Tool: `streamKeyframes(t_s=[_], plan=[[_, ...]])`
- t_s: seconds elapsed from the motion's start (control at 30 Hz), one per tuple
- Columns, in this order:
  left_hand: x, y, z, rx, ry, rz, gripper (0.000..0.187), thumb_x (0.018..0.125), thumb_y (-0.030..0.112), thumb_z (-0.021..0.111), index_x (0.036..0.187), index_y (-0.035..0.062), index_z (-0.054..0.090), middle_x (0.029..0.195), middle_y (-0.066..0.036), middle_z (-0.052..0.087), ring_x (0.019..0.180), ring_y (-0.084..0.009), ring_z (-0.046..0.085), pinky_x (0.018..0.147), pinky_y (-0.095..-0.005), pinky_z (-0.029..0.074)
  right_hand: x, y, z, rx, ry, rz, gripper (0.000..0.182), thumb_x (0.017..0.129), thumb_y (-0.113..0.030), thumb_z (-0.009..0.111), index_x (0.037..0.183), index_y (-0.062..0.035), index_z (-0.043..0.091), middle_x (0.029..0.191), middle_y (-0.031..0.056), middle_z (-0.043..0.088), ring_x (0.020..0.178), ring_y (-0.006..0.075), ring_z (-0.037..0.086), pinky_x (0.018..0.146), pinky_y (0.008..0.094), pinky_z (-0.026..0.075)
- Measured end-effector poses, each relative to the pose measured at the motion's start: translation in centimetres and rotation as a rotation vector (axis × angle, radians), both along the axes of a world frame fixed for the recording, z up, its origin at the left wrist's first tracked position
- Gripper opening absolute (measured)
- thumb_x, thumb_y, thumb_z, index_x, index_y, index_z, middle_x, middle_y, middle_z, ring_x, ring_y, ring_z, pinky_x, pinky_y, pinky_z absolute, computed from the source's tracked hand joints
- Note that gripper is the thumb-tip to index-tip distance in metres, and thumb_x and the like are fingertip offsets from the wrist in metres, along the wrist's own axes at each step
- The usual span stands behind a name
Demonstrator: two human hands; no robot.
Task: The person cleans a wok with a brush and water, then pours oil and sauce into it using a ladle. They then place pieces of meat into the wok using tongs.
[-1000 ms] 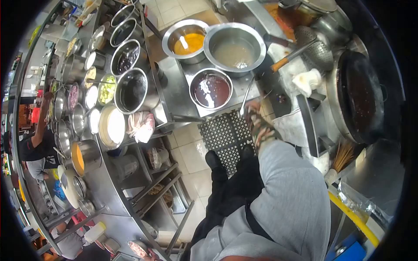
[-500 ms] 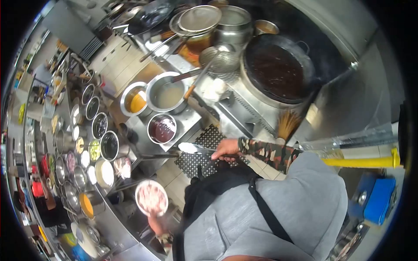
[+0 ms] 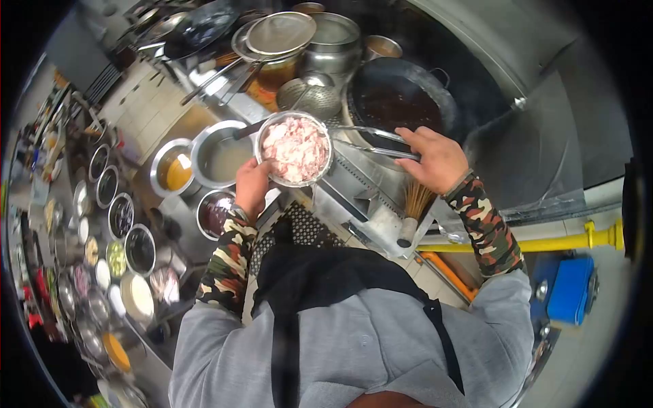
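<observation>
My left hand [image 3: 252, 185] grips the near left rim of a round metal bowl [image 3: 329, 167] full of pale pink meat pieces [image 3: 295, 149]. The bowl is held up in front of the stove. To its right, my right hand [image 3: 435, 160] is closed on metal tongs [image 3: 374, 140], whose arms point left towards the bowl's rim. Beyond my right hand sits a large black wok [image 3: 398, 95] with dark liquid in it.
Pots of orange [image 3: 178, 171], cloudy [image 3: 228, 163] and dark red contents [image 3: 216, 212] stand left. Behind are strainers [image 3: 281, 32] and a metal pot [image 3: 333, 34]. A bamboo brush [image 3: 416, 204] lies below the wok. Several ingredient containers [image 3: 139, 249] line the left counter.
My left hand has brought the bowl of meat up from the lower left to the stove front. My right hand has moved up and right with the tongs. The view has shifted right.
</observation>
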State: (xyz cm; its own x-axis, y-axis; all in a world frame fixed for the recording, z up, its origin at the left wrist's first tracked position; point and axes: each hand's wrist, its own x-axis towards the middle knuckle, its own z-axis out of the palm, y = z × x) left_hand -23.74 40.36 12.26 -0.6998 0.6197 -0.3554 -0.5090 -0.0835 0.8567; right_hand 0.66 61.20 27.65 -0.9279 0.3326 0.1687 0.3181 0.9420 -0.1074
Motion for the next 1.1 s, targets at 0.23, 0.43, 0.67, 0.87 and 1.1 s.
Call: streamKeyframes(t_s=[0.23,0.43,0.67,0.87,1.1], plan=[[-5.0,7.5,0.0,0.133,0.076,-0.314,0.019,0.083,0.002,0.05,0.097,-0.0067,0.06,0.087,-0.01,0.065,0.071,-0.0134,0.061,0.064,-0.0259,0.05,-7.9,-0.7,1.9,0.154,-0.35,-0.188,0.043,0.077,-0.031,0.067,0.11,-0.0051,0.058,0.097,0.0112,0.06,0.092,0.0291,0.061,0.078,0.0398,0.049],[-7.5,10.8,-0.5,0.161,-0.042,-0.428,0.017,0.081,0.001,0.051,0.092,-0.0062,0.061,0.084,-0.009,0.065,0.07,-0.0124,0.06,0.064,-0.0254,0.049,-10.6,-0.8,3.5,0.147,-0.535,-0.261,0.034,0.078,-0.029,0.065,0.101,-0.0046,0.061,0.094,0.0113,0.062,0.091,0.0294,0.062,0.078,0.0397,0.05],[-7.3,14.4,-1.9,0.187,-0.053,-0.426,0.014,0.079,0.003,0.053,0.087,-0.0047,0.062,0.079,-0.006,0.064,0.066,-0.0116,0.059,0.061,-0.0254,0.048,-9.3,-0.7,6.9,0.246,-0.398,-0.343,0.033,0.079,-0.028,0.064,0.104,-0.0065,0.062,0.093,0.0107,0.063,0.088,0.0298,0.062,0.075,0.0408,0.049],[-5.0,15.9,-3.0,0.127,0.04,-0.441,0.01,0.081,0.007,0.053,0.081,0.0001,0.061,0.072,-0.004,0.061,0.059,-0.0115,0.057,0.052,-0.027,0.049,-6.1,1.4,10.4,0.331,-0.276,-0.527,0.034,0.079,-0.03,0.065,0.105,-0.0074,0.064,0.093,0.012,0.064,0.088,0.0318,0.062,0.077,0.0417,0.049],[-4.3,13.5,-4.9,-0.023,0.065,-0.378,0.016,0.083,0.01,0.052,0.091,-0.0001,0.062,0.077,-0.006,0.063,0.063,-0.0131,0.061,0.052,-0.0267,0.054,-3.7,8.6,7.5,0.313,-0.266,-0.692,0.034,0.077,-0.032,0.067,0.101,-0.0079,0.067,0.094,0.0155,0.067,0.093,0.032,0.063,0.084,0.0412,0.049]])
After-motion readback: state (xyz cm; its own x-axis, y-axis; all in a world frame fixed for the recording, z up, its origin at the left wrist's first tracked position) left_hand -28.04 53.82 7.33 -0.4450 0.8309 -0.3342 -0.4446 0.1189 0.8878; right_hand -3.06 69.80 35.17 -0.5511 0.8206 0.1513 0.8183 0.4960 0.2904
